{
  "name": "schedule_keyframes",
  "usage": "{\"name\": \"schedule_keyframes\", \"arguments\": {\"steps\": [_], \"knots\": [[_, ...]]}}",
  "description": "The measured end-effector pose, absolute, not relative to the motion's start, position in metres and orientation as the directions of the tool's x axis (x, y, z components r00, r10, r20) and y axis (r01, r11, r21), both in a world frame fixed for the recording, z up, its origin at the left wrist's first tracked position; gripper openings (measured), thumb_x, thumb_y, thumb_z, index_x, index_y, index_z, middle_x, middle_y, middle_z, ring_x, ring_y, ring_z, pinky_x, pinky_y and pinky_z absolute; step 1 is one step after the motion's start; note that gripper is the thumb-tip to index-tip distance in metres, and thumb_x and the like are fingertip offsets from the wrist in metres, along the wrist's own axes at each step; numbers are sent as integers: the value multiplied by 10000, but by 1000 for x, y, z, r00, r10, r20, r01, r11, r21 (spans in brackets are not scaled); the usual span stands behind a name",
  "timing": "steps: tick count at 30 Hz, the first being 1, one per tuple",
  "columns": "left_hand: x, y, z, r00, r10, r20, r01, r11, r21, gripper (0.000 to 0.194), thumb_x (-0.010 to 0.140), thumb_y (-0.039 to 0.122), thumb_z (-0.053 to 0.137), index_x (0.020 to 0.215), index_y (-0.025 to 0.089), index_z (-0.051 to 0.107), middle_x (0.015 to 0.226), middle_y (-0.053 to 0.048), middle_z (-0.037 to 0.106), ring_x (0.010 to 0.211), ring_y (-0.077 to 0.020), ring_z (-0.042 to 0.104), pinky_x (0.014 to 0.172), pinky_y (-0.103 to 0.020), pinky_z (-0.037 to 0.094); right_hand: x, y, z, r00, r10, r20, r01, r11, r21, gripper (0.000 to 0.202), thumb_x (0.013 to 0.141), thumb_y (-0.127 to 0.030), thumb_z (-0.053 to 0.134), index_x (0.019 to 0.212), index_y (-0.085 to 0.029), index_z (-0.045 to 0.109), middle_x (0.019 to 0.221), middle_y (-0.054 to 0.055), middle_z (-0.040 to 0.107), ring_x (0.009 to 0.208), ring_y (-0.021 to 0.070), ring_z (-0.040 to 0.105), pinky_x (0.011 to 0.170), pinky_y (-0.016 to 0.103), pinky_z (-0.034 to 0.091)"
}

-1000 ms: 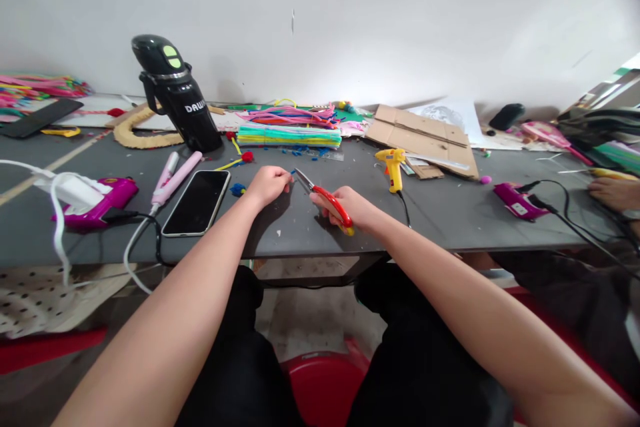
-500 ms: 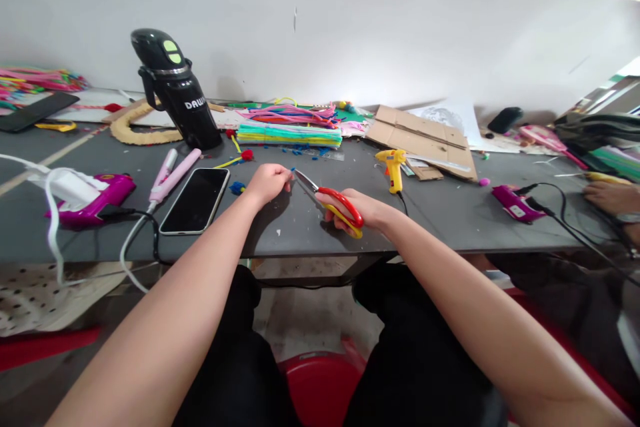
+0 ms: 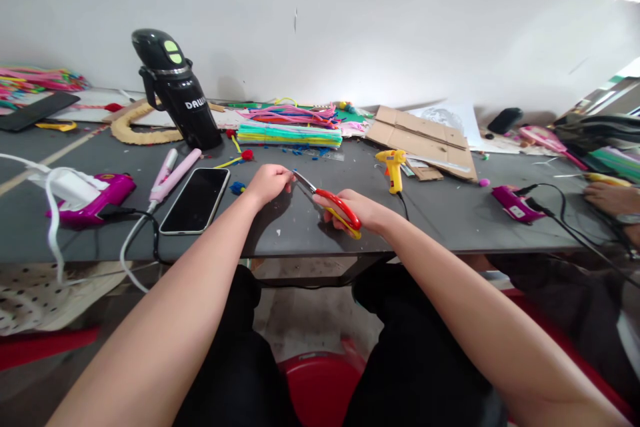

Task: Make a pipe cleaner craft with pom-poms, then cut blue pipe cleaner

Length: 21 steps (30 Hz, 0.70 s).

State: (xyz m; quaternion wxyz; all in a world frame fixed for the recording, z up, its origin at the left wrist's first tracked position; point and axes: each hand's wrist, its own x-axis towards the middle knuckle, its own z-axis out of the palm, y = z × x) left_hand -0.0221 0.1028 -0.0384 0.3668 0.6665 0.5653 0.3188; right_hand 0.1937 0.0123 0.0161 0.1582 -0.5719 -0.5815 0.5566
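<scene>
My right hand (image 3: 353, 208) is wrapped round the red and yellow handles of a pair of scissors (image 3: 336, 205). Their blades point up and to the left, with the tips at the fingertips of my left hand (image 3: 271, 181). That hand is pinched closed, and a tiny bit of blue (image 3: 295, 171) shows at its fingertips by the blade tips; its kind is too small to make out. Beside my left wrist lies a small blue fuzzy piece (image 3: 238, 188). Farther back, blue scraps (image 3: 305, 149) are scattered before a bundle of pastel pipe cleaners (image 3: 287, 135).
A black bottle (image 3: 185, 100), a phone (image 3: 196, 200) and a pink hair straightener (image 3: 173, 177) stand or lie at left. To the right are a yellow glue gun (image 3: 393, 169), cardboard (image 3: 425, 140) and a purple power socket (image 3: 517, 203). Another person's hand (image 3: 613, 197) rests at far right.
The scissors have shifted slightly left, their tips closer to my left fingertips, and the handles look closer together. My left hand has barely moved.
</scene>
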Motion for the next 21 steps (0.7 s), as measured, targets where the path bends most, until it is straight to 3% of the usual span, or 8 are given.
{"name": "schedule_keyframes", "arguments": {"steps": [5,15,21], "knots": [[-22,101,-37,190,982,8,528,-109,842,342,788,461,563,637,174,673,613,-30,660,560,-144,503,577,-266,357,193,14,13,-289,839,-461,492,-283,-823,630,785,-751,593,655,-136,571,457,10,510,393,95,449,353,202,337],[-24,102,-40,188,982,-6,555,-101,826,340,802,451,552,727,164,719,649,-38,670,575,-148,516,563,-264,354,192,16,10,-271,841,-469,492,-298,-818,614,777,-735,620,640,-139,567,458,-2,507,370,84,433,344,202,344],[-24,103,-40,182,983,14,555,-114,824,325,782,426,558,636,166,687,609,-42,648,565,-150,501,556,-267,347,193,17,6,-264,850,-455,484,-291,-825,624,764,-748,621,639,-139,574,475,9,521,393,92,454,351,202,342]]}}
